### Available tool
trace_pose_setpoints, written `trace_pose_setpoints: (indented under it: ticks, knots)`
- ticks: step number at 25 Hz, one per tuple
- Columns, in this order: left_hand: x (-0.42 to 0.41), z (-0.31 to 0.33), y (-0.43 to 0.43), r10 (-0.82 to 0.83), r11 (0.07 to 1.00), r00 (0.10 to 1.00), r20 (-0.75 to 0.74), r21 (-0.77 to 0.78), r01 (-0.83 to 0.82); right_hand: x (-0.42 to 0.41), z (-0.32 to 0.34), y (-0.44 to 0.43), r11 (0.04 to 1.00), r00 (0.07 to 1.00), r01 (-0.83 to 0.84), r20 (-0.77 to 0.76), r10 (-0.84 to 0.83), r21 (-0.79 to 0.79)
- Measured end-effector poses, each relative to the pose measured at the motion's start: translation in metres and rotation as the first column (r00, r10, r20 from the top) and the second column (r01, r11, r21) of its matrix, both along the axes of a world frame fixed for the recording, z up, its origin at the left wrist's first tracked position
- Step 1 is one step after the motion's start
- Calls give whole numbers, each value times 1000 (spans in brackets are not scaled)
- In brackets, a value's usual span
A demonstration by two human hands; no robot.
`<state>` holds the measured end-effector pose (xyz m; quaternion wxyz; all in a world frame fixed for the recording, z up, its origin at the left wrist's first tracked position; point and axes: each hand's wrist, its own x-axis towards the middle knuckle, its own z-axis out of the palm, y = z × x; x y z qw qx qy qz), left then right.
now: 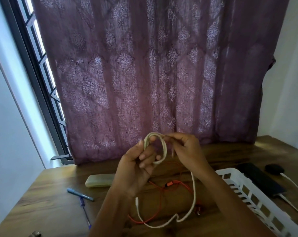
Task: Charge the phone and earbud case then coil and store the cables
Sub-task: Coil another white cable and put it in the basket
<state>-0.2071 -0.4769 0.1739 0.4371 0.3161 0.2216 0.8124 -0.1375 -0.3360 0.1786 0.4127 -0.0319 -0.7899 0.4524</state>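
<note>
Loops of white cable [194, 194] in left hand [136, 170] grip, right hand [185, 149] grip pinching it, pen [80, 194] print seemingly illegible

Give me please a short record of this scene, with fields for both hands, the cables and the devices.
left hand: holds loops of the white cable
right hand: pinches the same cable beside the loops
white cable: partly coiled, tail reaching the table
orange cable: loose on table, uncoiled
basket: white, at right
phone: right of basket, plugged in
earbud case: beside phone, plugged in
</note>
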Motion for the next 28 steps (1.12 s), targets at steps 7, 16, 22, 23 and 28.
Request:
trace_pose_setpoints:
  ticks: [7,16,22,23,28]
  knots:
    - [-15,6,-6,302,951,951,74,45,-305,12,-32,-13,924,913,90,341,-226,371]
    - [-8,-7,-3,543,724,634,-551,-76,-686,22,-32,-27,568,956,271,-149,-252,777]
    - [1,-12,-3,254,811,679,-689,-231,-537,25,14,-13,466,957,287,-228,-180,837]
    - [3,-10,-2,217,825,712,-668,-265,-500,24,21,-8,457,962,269,-214,-169,848]
    - [6,5,-2,120,945,902,-415,-232,-232,13,41,6,710,998,69,-55,-43,701]
